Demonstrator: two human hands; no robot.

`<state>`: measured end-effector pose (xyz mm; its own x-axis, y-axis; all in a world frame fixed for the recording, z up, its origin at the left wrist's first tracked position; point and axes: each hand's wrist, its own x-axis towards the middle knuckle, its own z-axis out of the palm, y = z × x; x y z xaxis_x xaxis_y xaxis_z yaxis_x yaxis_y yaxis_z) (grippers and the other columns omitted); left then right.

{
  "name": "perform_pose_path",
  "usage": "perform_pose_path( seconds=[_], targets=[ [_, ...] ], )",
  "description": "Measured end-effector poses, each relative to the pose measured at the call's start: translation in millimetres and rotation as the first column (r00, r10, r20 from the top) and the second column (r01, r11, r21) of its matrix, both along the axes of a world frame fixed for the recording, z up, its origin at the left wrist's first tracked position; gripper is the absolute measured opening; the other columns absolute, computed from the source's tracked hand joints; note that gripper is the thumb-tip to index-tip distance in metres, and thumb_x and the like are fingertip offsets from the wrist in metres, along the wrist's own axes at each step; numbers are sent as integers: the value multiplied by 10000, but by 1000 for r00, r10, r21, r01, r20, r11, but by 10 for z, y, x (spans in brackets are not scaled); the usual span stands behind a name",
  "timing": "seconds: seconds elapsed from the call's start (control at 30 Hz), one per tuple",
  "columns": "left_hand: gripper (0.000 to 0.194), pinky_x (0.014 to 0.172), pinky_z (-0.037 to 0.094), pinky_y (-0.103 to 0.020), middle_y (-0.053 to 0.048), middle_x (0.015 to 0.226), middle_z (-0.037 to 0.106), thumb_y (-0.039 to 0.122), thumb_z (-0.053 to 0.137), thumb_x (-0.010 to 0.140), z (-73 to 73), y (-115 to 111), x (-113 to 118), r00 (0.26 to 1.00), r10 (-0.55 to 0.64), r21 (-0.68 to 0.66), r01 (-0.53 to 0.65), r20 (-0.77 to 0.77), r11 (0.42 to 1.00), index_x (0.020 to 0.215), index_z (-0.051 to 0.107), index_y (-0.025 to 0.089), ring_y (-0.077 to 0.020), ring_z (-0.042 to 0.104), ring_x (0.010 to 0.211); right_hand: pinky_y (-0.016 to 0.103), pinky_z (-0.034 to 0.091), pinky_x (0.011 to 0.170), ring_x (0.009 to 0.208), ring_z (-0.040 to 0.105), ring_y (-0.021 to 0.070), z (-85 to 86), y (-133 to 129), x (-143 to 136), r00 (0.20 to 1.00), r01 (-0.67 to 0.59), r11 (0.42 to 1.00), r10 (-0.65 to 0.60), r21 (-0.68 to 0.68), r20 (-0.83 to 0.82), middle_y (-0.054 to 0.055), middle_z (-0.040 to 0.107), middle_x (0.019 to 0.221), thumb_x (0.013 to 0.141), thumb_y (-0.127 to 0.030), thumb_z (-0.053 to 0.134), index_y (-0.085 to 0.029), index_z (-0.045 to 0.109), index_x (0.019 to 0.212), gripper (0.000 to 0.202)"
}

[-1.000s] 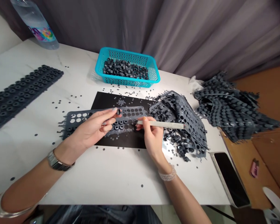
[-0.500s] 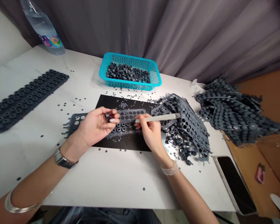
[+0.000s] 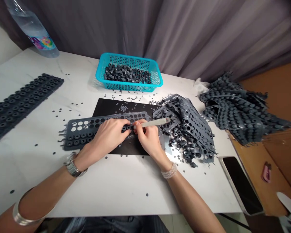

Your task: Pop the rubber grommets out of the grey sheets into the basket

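Observation:
A dark grey moulded rubber sheet (image 3: 74, 137) lies across a black board (image 3: 104, 105). One row of it has open holes and the other carries raised rings. My left hand (image 3: 109, 134) rests over the sheet's middle, thumb and forefinger closed about the rings near its right end. Against that spot, my right hand (image 3: 147, 137) grips a slim, whitish pen-like tool (image 3: 157, 122), its rear end pointing right. The tool's working tip is hidden by my fingers.
A turquoise basket (image 3: 129, 86) of small black rings stands behind. Holed sheets (image 3: 196, 123) and loose rings (image 3: 181, 145) lie right, near a heap of rubber sheets (image 3: 237, 106) and a phone (image 3: 241, 184). Another ringed sheet (image 3: 24, 105) and a bottle (image 3: 36, 35) are left.
My left hand has come down from above the sheet, where it held a small black ring, onto the sheet. My right hand has brought the tool in beside its fingertips.

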<state>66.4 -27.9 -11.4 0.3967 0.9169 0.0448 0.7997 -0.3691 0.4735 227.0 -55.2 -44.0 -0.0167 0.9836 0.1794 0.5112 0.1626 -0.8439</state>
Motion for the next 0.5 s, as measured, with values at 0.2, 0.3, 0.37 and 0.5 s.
perform_pose_path(
  seconds=[0.2,0.3,0.37,0.5],
  targets=[
    [282,654,454,-354,-127,923,756,255,520,875,-71,-32,50,992,-18,-11,17,-126,1000,1056,722,180,-320,697,858,259,438,637,652,641,163,19,0,-7,999,-29,999,27,46,34,27,680,713,968,-326,430,-190,652,821,299],
    [276,644,443,-338,-117,921,758,267,523,877,-78,-33,47,992,-7,-3,7,-126,1000,1059,716,191,-306,699,859,258,436,637,655,634,160,15,4,-4,998,-37,998,35,58,51,25,681,717,968,-330,431,-196,651,820,297],
    [262,627,429,-323,-110,899,758,272,530,875,-87,-29,49,992,-4,10,6,-125,1000,1044,714,195,-290,698,840,259,435,647,658,628,159,10,7,-10,996,-42,997,37,66,80,25,682,725,970,-319,427,-199,649,833,288],
    [215,575,378,-309,-80,729,720,234,503,885,-102,-16,36,993,-39,6,40,-114,999,876,711,183,-244,666,693,264,431,679,681,619,160,-5,3,-52,987,-71,991,53,113,154,40,679,764,977,-276,401,-193,627,832,281]
  ],
)
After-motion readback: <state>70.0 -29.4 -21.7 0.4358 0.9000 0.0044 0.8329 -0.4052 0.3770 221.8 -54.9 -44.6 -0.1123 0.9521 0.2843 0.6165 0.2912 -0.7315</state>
